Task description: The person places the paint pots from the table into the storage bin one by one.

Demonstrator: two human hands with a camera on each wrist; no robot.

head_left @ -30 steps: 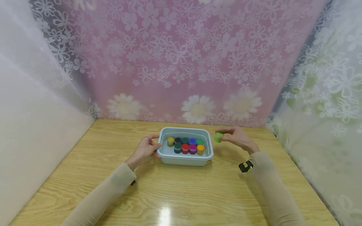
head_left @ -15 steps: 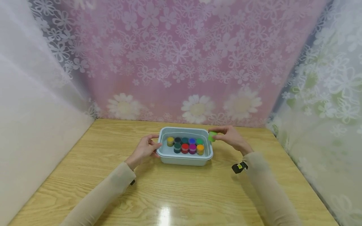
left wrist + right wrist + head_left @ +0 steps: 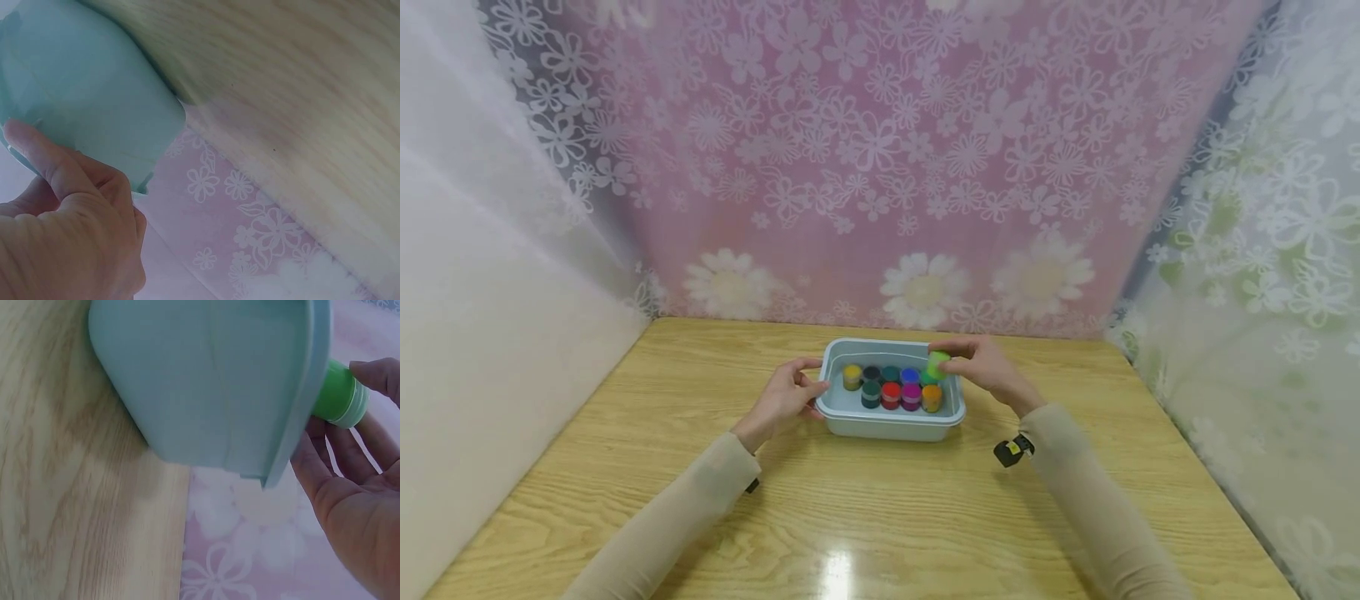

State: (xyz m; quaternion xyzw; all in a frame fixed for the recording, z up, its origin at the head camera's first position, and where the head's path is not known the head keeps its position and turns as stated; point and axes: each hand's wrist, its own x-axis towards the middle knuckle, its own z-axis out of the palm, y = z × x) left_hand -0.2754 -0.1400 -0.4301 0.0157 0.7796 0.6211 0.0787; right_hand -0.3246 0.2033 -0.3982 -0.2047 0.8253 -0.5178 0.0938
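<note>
A pale blue plastic tub [image 3: 880,427] stands on the wooden table, with several small paint jars inside in two rows, among them a red jar [image 3: 891,395], a purple jar [image 3: 911,397] and an orange jar [image 3: 932,398]. My left hand [image 3: 782,395] grips the tub's left rim, thumb on top; the left wrist view shows that hand [image 3: 81,212] against the tub's wall. Over the tub's right end, my right hand [image 3: 988,370] pinches a light green paint jar [image 3: 937,365]. In the right wrist view the rim partly hides this green jar [image 3: 340,394].
The wooden table [image 3: 865,508] extends around the tub on all sides. A pink flowered cloth [image 3: 880,167] hangs behind its far edge, and pale sheets [image 3: 512,275] close off both sides. A small black camera [image 3: 1013,450] hangs at the right wrist.
My right hand has moved left with the light green jar, from beside the tub, across its right rim, to above the jars inside. The left hand and tub have stayed put.
</note>
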